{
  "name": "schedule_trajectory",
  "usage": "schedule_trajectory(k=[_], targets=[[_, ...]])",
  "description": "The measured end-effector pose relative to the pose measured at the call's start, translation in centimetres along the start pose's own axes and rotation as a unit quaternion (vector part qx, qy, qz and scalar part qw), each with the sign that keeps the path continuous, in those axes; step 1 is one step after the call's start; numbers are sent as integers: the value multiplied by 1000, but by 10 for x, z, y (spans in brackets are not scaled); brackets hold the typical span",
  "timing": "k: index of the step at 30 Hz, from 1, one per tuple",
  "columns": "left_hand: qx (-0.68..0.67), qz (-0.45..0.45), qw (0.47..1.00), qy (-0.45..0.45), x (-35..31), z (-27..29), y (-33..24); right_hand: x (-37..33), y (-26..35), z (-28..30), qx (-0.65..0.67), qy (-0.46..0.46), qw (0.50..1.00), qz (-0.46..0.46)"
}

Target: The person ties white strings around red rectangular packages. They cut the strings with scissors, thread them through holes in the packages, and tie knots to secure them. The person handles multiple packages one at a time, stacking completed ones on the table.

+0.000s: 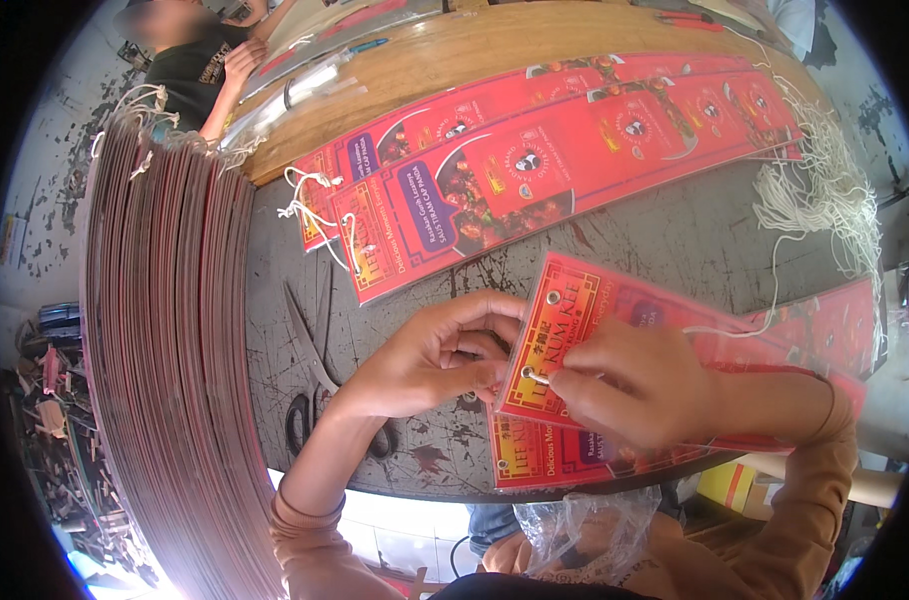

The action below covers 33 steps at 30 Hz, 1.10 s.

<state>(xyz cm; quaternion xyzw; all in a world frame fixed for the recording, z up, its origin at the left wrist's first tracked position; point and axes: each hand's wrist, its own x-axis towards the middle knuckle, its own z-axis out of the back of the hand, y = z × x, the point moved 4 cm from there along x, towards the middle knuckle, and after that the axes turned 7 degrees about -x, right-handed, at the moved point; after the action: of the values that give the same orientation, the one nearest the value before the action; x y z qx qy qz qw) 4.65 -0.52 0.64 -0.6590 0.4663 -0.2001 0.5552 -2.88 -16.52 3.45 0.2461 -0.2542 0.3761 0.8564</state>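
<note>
A long red plastic-covered hanging strip (575, 290) with metal eyelets at its near end lies tilted in front of me. My left hand (440, 355) is closed at its left edge, thumb by the lower eyelet and the other fingers curled, partly behind the edge. At that eyelet my right hand (640, 390) pinches a short end of white string (538, 376); its fingers are slightly blurred. Another red strip (520, 450) lies underneath. Scissors (320, 385) with black handles rest open beside my left wrist, which partly covers them.
A tall stack of strips (165, 340) stands at the left. Beyond my hands lie strips with tied strings (475, 195). Loose white string (810, 180) hangs over the right side of the worn grey table (285, 260). Across it sits another person (190, 70). Clear plastic (585, 530) lies near my lap.
</note>
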Motion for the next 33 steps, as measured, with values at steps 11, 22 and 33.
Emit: schedule_trajectory(k=[11,22,33], targets=[[43,-6,999,-1,2,3,0,1,4,-3,-53,15,998,4],[44,-7,999,1,0,3,1,3,5,-6,-39,44,998,-12],[161,-53,978,-118,-5,6,-10,2,11,-7,-80,41,996,10]])
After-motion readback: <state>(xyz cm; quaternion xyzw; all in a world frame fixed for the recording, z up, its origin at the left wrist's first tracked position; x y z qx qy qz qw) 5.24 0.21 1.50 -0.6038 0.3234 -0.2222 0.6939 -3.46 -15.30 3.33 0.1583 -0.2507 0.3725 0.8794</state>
